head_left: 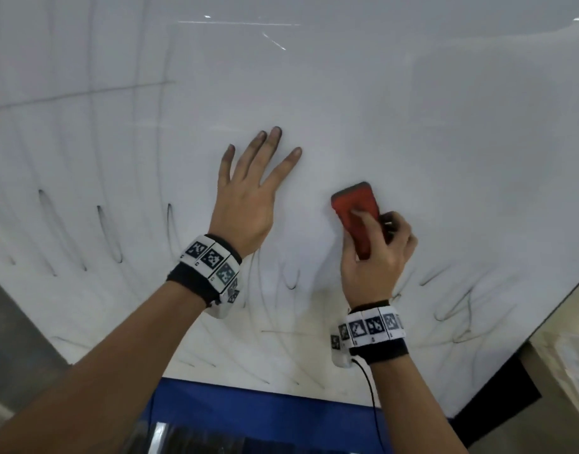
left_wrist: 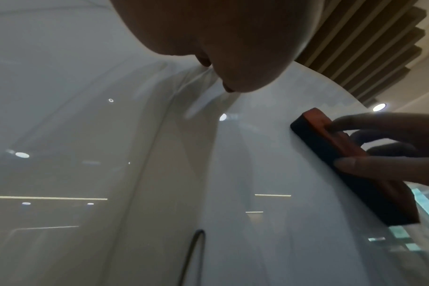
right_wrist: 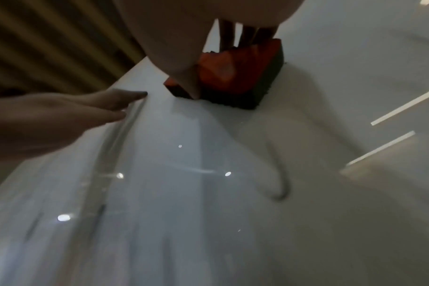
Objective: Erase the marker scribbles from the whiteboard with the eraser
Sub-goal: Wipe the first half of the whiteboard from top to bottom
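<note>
Eraser (head_left: 355,215) gripped on whiteboard (head_left: 412,126), scribbles (head_left: 111,234) nearby

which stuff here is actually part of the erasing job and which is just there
Part of the job:
- eraser, gripped by the right hand against the board
- whiteboard
- marker scribbles left along the lower part
- left hand, flat on the board, fingers spread

Just there:
- wrist bands with coded tags
- black cable from the right wrist
- blue edge below the board

Office-like room: whiteboard (head_left: 380,93), slatted ceiling (left_wrist: 370,48).
</note>
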A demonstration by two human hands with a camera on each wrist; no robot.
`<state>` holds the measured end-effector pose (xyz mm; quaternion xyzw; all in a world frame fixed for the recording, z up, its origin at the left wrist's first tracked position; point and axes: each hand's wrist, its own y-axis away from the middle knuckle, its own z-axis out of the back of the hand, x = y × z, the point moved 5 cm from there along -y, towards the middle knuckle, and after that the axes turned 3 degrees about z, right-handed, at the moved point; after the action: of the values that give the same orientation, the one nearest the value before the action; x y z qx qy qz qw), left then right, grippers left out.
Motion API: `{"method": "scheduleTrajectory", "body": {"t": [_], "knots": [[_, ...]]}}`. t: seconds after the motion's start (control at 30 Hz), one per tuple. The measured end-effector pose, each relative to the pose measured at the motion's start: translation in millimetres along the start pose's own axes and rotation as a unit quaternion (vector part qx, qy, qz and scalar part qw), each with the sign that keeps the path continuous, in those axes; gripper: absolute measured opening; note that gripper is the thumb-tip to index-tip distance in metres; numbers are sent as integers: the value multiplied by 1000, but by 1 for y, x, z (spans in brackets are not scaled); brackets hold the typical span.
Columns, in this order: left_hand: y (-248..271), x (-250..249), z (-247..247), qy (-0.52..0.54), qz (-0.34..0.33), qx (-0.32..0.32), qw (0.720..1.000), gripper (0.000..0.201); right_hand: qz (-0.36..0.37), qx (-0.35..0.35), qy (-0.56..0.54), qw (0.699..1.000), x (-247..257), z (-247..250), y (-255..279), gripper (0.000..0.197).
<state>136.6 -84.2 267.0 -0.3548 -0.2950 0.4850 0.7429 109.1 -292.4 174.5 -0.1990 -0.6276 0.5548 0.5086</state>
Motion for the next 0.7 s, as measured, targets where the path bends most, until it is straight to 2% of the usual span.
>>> {"method": "scheduleTrajectory", "body": {"t": [0.03,0.07,0.13,0.2,0.23,0.27,0.33,0.43,0.5,0.57,0.63,0.7], "knots": [[0,-1,-1,8,6,5,1000,83,-19,-12,0,1000,5,-6,6,29],[1,-3,-2,13,12,8,1000,85,-4,0,0,1000,13,-16,21,29],[1,-5,-3,15,25,11,1000,87,108,103,10,989,31,-44,69,34],[2,-4,-3,7,27,13,1000,84,226,234,31,945,37,-61,120,43],[3,-2,-2,0,21,13,1000,80,249,273,37,928,31,-61,132,47],[4,-1,-1,-8,14,10,1000,75,256,283,43,923,24,-56,132,49],[6,2,-1,-14,8,2,1000,63,218,250,52,942,6,-37,106,47],[9,-4,-6,1,29,2,1000,57,58,122,41,990,-28,11,44,39],[12,-12,-11,14,61,3,998,60,-42,23,19,999,-50,39,13,37],[13,-22,-15,29,100,1,995,64,-93,-45,18,994,-58,46,9,37],[15,-33,-17,39,133,4,990,65,-90,-42,19,995,-51,33,28,36],[17,-39,-18,37,148,8,988,66,-12,44,28,999,-33,8,68,38]]}}
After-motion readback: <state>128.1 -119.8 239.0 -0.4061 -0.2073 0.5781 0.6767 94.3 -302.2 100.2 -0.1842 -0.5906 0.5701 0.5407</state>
